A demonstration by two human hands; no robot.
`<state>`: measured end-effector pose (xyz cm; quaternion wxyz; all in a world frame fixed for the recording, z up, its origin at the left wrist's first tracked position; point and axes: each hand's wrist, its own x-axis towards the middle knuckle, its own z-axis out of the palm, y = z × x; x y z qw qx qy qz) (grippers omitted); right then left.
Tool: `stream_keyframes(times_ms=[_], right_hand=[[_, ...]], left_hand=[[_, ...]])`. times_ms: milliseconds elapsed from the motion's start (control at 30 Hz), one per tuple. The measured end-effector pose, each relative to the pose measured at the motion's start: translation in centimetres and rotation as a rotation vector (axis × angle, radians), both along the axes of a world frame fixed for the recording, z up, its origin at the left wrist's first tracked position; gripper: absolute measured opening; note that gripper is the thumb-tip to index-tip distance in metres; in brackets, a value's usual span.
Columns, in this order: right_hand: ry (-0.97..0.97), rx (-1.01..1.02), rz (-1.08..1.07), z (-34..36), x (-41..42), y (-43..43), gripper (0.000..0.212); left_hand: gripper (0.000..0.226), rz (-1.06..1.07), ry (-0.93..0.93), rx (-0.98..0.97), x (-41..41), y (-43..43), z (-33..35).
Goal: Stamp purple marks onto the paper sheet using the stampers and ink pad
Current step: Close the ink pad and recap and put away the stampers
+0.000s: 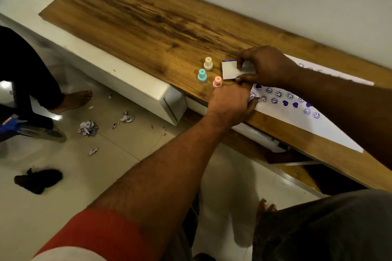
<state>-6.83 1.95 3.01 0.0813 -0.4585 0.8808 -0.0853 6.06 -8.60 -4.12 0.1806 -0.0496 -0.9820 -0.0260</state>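
I saw the paper sheet (297, 121) lying flat on the wooden table (148, 19), near its front edge, white and dotted with purple smileys and hearts. My right hand (265, 65) pinched the white ink pad (230, 70) just beyond the sheet's corner. My left hand (231, 101) rested on that corner, fingers loosely spread, fingertips touching the pink stamper (217, 81). The blue stamper (202, 75) and cream stamper (208, 63) stood upright just beside it.

Cream stamper (208, 63), teal stamper (202, 75), pink stamper (217, 82) upright, near one another. White ink pad (230, 70) beside them. Paper sheet (297, 116) flat, purple smileys, hearts.
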Motion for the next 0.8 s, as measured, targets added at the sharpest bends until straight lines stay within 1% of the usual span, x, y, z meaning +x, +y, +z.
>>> stream_keyframes(times_ms=[167,267,367,500,600,700,800], right_hand=[[0.126,0.032,0.05,-0.2,0.3,-0.3,0.048],[0.152,-0.016,0.022,-0.4,0.2,-0.3,0.051],[0.123,-0.082,-0.025,-0.7,0.4,-0.2,0.048],[0.039,-0.109,-0.069,-1.3,0.8,0.0,0.038],[0.012,-0.127,-0.115,-1.5,1.1,0.1,0.036],[-0.004,-0.148,-0.148,-1.7,1.4,0.5,0.037],[-0.049,-0.217,-0.181,-1.0,1.3,1.2,0.048]], left_hand=[[0.04,0.005,0.0,0.015,0.1,0.0,-0.2],[0.04,0.005,0.02,0.045,0.1,0.0,-0.4],[0.042,0.013,-0.013,0.049,-0.1,0.1,-0.3],[0.044,-0.001,-0.076,0.055,-0.4,0.1,-0.5],[0.044,0.015,-0.109,0.07,-0.5,0.1,-0.4],[0.041,0.026,-0.136,0.098,-0.5,0.2,0.1],[0.038,0.056,-0.128,0.107,-1.0,-0.1,1.2]])
